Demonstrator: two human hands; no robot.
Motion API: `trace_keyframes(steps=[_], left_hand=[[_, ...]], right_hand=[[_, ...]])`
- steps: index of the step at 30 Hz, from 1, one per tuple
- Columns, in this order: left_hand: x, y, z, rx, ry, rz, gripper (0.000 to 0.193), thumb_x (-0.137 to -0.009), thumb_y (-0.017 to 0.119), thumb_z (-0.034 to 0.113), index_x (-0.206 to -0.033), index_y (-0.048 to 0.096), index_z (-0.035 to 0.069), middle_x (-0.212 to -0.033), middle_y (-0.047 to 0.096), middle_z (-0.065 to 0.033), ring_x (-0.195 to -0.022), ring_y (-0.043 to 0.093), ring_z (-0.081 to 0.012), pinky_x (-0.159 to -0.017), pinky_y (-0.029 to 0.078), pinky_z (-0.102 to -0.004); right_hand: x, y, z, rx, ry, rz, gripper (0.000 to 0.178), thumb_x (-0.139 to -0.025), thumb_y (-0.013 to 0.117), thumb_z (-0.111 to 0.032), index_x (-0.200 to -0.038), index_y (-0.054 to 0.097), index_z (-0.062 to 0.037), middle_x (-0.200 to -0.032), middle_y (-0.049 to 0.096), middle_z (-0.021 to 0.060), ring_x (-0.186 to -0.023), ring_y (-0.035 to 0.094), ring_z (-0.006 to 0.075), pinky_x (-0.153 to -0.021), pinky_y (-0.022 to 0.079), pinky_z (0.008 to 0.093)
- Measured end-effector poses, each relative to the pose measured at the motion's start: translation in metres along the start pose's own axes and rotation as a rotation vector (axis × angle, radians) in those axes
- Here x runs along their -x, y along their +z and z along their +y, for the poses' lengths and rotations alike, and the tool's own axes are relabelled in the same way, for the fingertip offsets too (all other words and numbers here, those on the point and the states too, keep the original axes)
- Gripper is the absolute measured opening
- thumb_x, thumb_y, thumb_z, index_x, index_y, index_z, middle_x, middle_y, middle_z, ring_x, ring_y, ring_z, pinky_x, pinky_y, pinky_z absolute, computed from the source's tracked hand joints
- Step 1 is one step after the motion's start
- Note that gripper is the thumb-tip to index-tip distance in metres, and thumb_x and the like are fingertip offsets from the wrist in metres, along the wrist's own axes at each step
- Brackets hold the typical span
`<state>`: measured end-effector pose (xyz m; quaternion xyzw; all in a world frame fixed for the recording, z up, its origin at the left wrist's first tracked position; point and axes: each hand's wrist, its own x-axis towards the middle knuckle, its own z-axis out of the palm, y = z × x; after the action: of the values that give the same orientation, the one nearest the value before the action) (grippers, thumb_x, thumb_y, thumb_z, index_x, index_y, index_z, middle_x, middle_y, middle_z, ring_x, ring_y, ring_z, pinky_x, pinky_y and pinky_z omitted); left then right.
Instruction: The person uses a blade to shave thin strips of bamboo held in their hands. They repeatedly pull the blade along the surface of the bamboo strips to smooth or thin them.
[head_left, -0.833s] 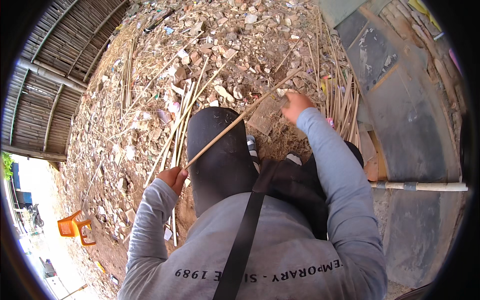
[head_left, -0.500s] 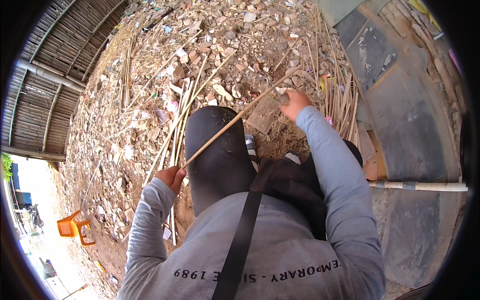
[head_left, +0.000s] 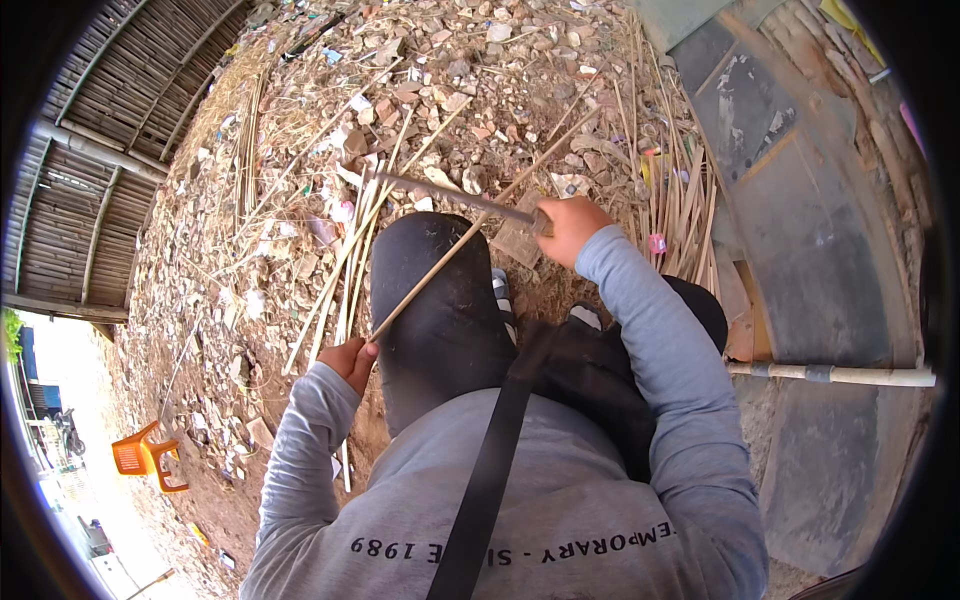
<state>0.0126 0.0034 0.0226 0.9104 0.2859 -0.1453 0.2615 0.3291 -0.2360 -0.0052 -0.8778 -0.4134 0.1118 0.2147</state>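
My left hand point(head_left: 350, 362) is closed round the near end of a thin bamboo strip point(head_left: 432, 272). The strip slants up to the right, passing over my left knee to the stony ground beyond. In my right hand point(head_left: 572, 230) is the handle of a long knife point(head_left: 450, 192) with a dark, narrow blade. The blade points left and crosses the strip beyond my knee; whether the two touch I cannot tell.
Several cut bamboo strips point(head_left: 365, 235) lie on the rubble by my left knee, and another bundle point(head_left: 690, 205) lies at the right. Dark sheets point(head_left: 830, 250) and a pale pole point(head_left: 850, 374) line the right side. An orange plastic chair point(head_left: 148, 456) stands far left, below a bamboo-slat wall point(head_left: 85, 210).
My right hand has moved a little left and nearer, and the knife's blade has swung into full view across the strip. The left hand keeps hold of the strip, shifting slightly.
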Motion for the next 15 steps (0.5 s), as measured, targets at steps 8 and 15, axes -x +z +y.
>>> trace_keyframes(steps=[8, 15], left_hand=[[-0.001, -0.011, 0.008, -0.101, 0.012, -0.026, 0.053, -0.097, 0.04, 0.049, -0.095, 0.06, -0.001, -0.076, 0.062, -0.0266, -0.077, 0.061, -0.0466, -0.07, 0.047, -0.0502], [-0.009, -0.006, 0.005, -0.092, 0.077, -0.006, 0.053, -0.097, 0.041, 0.048, -0.09, 0.06, -0.001, -0.075, 0.061, -0.0272, -0.075, 0.06, -0.0467, -0.068, 0.047, -0.0508]], right_hand=[[-0.011, -0.003, 0.032, 0.04, 0.223, 0.039, 0.035, -0.076, 0.065, -0.026, -0.107, 0.064, -0.01, -0.095, 0.068, 0.0176, -0.091, 0.065, 0.0347, -0.084, 0.052, 0.0422], [-0.009, -0.007, 0.051, -0.08, 0.293, 0.004, 0.034, -0.076, 0.066, -0.026, -0.102, 0.065, -0.0054, -0.094, 0.067, 0.0194, -0.088, 0.065, 0.0358, -0.081, 0.051, 0.0427]])
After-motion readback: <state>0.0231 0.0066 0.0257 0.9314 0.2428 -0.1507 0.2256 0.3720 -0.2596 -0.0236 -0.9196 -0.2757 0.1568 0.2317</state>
